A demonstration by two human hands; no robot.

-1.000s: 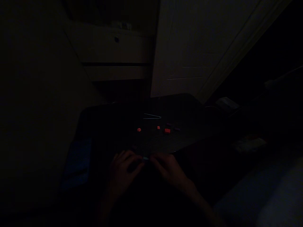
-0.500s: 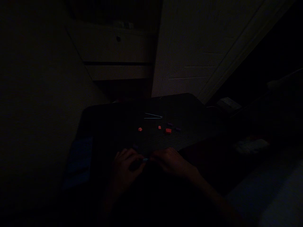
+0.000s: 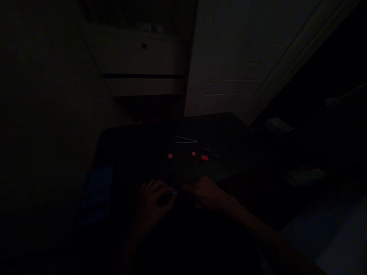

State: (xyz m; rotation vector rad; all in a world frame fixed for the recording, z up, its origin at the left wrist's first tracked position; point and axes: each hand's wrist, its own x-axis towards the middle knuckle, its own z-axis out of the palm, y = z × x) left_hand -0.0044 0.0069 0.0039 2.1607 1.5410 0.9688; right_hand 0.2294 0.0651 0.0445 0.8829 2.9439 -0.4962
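The room is very dark, so only outlines and a few bright specks come through. Far left, a dim blue flat object (image 3: 97, 187) lies at the left edge of the dark wood-grain tabletop (image 3: 229, 160). Next comes the person's left hand (image 3: 151, 204), fingers curled inward at the near edge of the table, fingertips meeting those of the right hand. Between the two sets of fingertips sits a tiny pale blue piece (image 3: 174, 193), pinched from both sides; what it is cannot be made out. The right hand (image 3: 205, 193) is likewise curled narrow around that piece, its forearm running off to the lower right.

Farther back on the table, well apart from the hands, lie a small red-orange block (image 3: 170, 156), a pair of thin pale metal tweezers (image 3: 186, 140), a second tiny red-orange block (image 3: 194, 154) and a larger red-orange brick (image 3: 204, 157). Just right of that, two small purplish pieces (image 3: 212, 153) barely show. Behind the table stands a pale panelled door (image 3: 243, 57).
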